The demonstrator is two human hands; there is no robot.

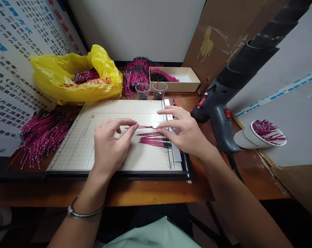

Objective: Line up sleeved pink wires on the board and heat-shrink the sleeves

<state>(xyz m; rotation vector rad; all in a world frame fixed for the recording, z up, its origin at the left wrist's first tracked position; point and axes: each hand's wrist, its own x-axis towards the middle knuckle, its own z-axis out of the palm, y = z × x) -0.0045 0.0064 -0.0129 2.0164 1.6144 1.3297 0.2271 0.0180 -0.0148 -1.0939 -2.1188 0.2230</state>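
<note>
Between my two hands a thin magenta wire [146, 127] with a dark right end is stretched level above the cutting board [75, 151]. My left hand [113, 143] pinches its left part between thumb and index finger. At the dark end, my right hand [183, 129] closes thumb and index finger on the wire, with the other fingers spread out. Just below lies a row of magenta wires [154, 142] with black right ends, side by side against a grey strip [175, 153] on the board's right edge.
Behind the board stand two clear cups [142, 90], a cardboard tray [186, 88] of wires, a wire heap [135, 74] and a yellow bag [94, 91]. More wires [42, 137] lie left. A heat gun [220, 103] and a white cup [245, 138] of wires stand right.
</note>
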